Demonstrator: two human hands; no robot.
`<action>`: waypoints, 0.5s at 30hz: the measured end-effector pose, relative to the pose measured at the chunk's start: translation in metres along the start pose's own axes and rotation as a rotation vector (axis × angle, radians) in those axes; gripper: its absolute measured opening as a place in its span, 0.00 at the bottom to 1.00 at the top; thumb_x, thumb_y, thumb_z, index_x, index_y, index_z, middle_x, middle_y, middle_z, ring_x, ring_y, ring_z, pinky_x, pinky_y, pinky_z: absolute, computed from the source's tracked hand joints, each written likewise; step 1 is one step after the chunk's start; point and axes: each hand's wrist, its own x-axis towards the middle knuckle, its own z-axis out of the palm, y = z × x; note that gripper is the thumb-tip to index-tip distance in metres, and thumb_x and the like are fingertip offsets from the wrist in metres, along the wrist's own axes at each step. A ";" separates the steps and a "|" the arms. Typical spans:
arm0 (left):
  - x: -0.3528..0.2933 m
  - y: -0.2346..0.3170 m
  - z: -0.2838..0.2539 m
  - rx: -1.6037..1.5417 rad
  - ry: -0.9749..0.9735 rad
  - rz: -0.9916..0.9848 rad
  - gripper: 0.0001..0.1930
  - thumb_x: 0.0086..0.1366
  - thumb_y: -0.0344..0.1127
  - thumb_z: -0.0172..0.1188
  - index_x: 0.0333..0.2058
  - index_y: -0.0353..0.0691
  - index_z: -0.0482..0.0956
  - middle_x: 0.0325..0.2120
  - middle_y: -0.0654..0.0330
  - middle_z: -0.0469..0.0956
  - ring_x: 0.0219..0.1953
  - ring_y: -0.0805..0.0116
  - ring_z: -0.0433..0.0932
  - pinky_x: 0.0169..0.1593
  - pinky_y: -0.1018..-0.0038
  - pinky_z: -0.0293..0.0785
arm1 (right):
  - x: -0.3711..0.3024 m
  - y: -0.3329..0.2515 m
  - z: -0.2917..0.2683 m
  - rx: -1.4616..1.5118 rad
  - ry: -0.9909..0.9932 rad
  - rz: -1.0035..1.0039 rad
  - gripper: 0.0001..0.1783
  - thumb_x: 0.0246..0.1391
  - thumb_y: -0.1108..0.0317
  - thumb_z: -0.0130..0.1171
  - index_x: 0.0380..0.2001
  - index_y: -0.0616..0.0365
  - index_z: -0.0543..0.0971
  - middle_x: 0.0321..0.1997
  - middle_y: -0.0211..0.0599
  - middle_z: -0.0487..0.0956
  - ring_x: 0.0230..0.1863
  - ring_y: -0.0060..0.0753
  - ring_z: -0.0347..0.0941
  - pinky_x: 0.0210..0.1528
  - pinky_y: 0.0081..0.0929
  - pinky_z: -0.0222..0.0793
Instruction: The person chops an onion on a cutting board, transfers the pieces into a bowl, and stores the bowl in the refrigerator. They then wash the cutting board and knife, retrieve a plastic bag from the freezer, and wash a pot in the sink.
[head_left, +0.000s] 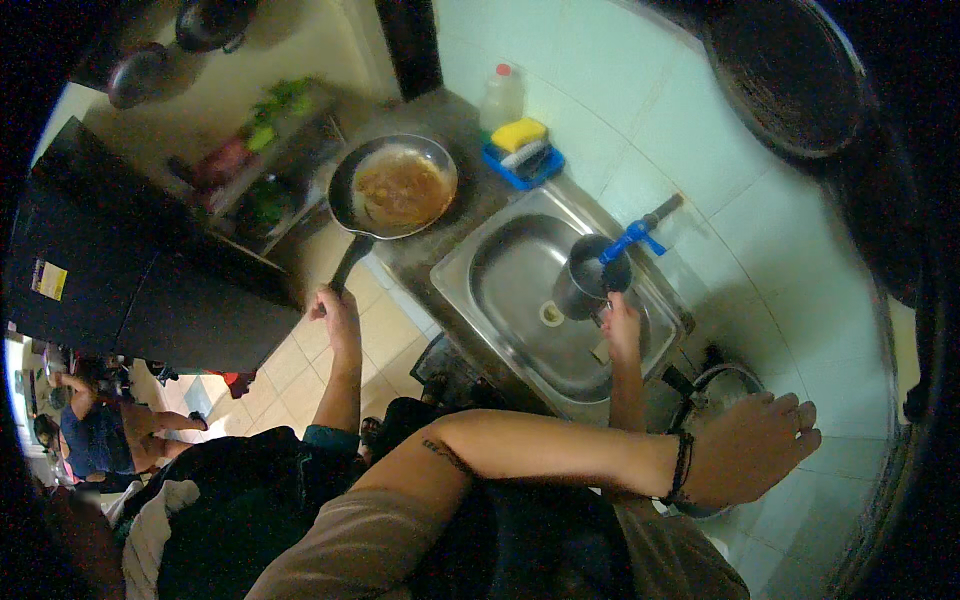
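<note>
My right hand grips the handle of a dark metal mug, held under a blue plastic tap over the steel sink. I cannot tell whether water is running. My left arm crosses over the right one. Its hand, my left hand, shows its back, with dark bands at the wrist and a ring. The fingers bend downward and their tips are hidden; it is over or beside a round metal pan. At left, another person's hand holds a black frying pan with brown residue inside.
A blue tray with a yellow sponge stands behind the sink, beside a clear bottle with a red cap. Dark pans hang on the tiled wall. A black fridge and another person are at left.
</note>
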 end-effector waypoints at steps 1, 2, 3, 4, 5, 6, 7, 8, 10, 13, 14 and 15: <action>0.001 -0.003 -0.001 -0.004 -0.036 -0.011 0.15 0.54 0.35 0.54 0.41 0.37 0.73 0.43 0.53 0.71 0.43 0.59 0.73 0.44 0.68 0.74 | 0.000 0.000 0.000 0.021 0.005 -0.009 0.20 0.51 0.53 0.59 0.14 0.51 0.68 0.14 0.23 0.64 0.14 0.18 0.59 0.17 0.20 0.55; 0.003 -0.006 -0.003 -0.013 -0.052 -0.026 0.15 0.54 0.35 0.54 0.41 0.37 0.73 0.43 0.53 0.72 0.44 0.59 0.74 0.44 0.68 0.74 | 0.000 0.000 0.001 0.031 0.010 -0.007 0.20 0.50 0.53 0.59 0.14 0.51 0.68 0.14 0.23 0.64 0.14 0.18 0.59 0.17 0.20 0.55; 0.004 -0.009 -0.005 0.010 -0.064 -0.029 0.15 0.54 0.35 0.55 0.41 0.37 0.73 0.44 0.52 0.72 0.44 0.59 0.74 0.44 0.67 0.74 | 0.001 0.001 0.002 0.033 0.028 0.024 0.20 0.50 0.52 0.59 0.14 0.51 0.68 0.14 0.23 0.64 0.13 0.19 0.59 0.17 0.21 0.54; 0.004 -0.013 -0.007 0.030 -0.056 -0.037 0.15 0.54 0.34 0.55 0.41 0.37 0.73 0.44 0.52 0.72 0.45 0.58 0.74 0.45 0.67 0.74 | 0.001 0.001 0.003 0.029 0.006 0.010 0.20 0.50 0.52 0.59 0.13 0.51 0.69 0.14 0.23 0.65 0.13 0.19 0.60 0.16 0.21 0.54; 0.005 -0.018 -0.008 0.049 -0.047 -0.044 0.15 0.54 0.34 0.55 0.41 0.37 0.73 0.44 0.52 0.72 0.46 0.58 0.74 0.45 0.67 0.74 | 0.002 0.001 0.004 0.016 -0.002 0.025 0.20 0.49 0.52 0.59 0.13 0.51 0.69 0.13 0.23 0.65 0.13 0.19 0.60 0.16 0.21 0.54; 0.005 -0.022 -0.010 0.083 -0.069 -0.068 0.15 0.54 0.34 0.56 0.41 0.37 0.73 0.45 0.52 0.72 0.46 0.58 0.73 0.46 0.66 0.73 | 0.002 0.001 0.005 -0.004 0.018 0.044 0.21 0.49 0.51 0.58 0.13 0.52 0.69 0.13 0.24 0.65 0.12 0.19 0.60 0.16 0.21 0.54; 0.005 -0.028 -0.012 0.117 -0.090 -0.091 0.15 0.54 0.34 0.56 0.41 0.37 0.73 0.45 0.51 0.72 0.47 0.57 0.73 0.47 0.66 0.73 | 0.003 0.002 0.007 -0.002 -0.015 0.031 0.21 0.49 0.52 0.58 0.13 0.52 0.69 0.13 0.24 0.65 0.12 0.20 0.60 0.16 0.21 0.54; 0.004 -0.032 -0.014 0.147 -0.108 -0.120 0.16 0.54 0.34 0.56 0.42 0.37 0.73 0.45 0.51 0.72 0.47 0.56 0.73 0.48 0.65 0.73 | 0.003 0.002 0.009 -0.008 -0.020 0.022 0.21 0.49 0.52 0.58 0.13 0.52 0.69 0.13 0.24 0.66 0.12 0.20 0.61 0.16 0.21 0.54; 0.003 -0.039 -0.017 0.113 -0.070 -0.142 0.16 0.54 0.34 0.57 0.42 0.37 0.73 0.46 0.49 0.72 0.48 0.55 0.73 0.50 0.64 0.72 | 0.004 0.002 0.012 -0.023 -0.027 0.020 0.21 0.49 0.51 0.58 0.13 0.53 0.69 0.12 0.25 0.66 0.12 0.20 0.61 0.16 0.21 0.54; 0.001 -0.046 -0.020 0.125 -0.107 -0.143 0.17 0.54 0.35 0.58 0.43 0.37 0.73 0.46 0.49 0.71 0.48 0.54 0.73 0.50 0.63 0.72 | 0.006 0.003 0.017 -0.044 -0.037 0.034 0.21 0.49 0.51 0.58 0.13 0.52 0.69 0.11 0.25 0.65 0.12 0.20 0.61 0.15 0.21 0.53; 0.001 -0.047 -0.021 0.117 -0.108 -0.140 0.17 0.54 0.35 0.58 0.43 0.37 0.72 0.47 0.49 0.71 0.48 0.54 0.73 0.50 0.63 0.72 | 0.006 0.004 0.018 -0.047 -0.036 0.034 0.20 0.49 0.51 0.58 0.13 0.51 0.69 0.11 0.24 0.64 0.11 0.19 0.60 0.14 0.19 0.53; 0.000 -0.048 -0.021 0.108 -0.119 -0.141 0.17 0.54 0.35 0.58 0.43 0.37 0.72 0.47 0.49 0.71 0.48 0.54 0.73 0.50 0.63 0.71 | 0.006 0.004 0.019 -0.049 -0.035 0.035 0.20 0.49 0.51 0.58 0.13 0.49 0.68 0.11 0.23 0.64 0.11 0.18 0.59 0.13 0.18 0.52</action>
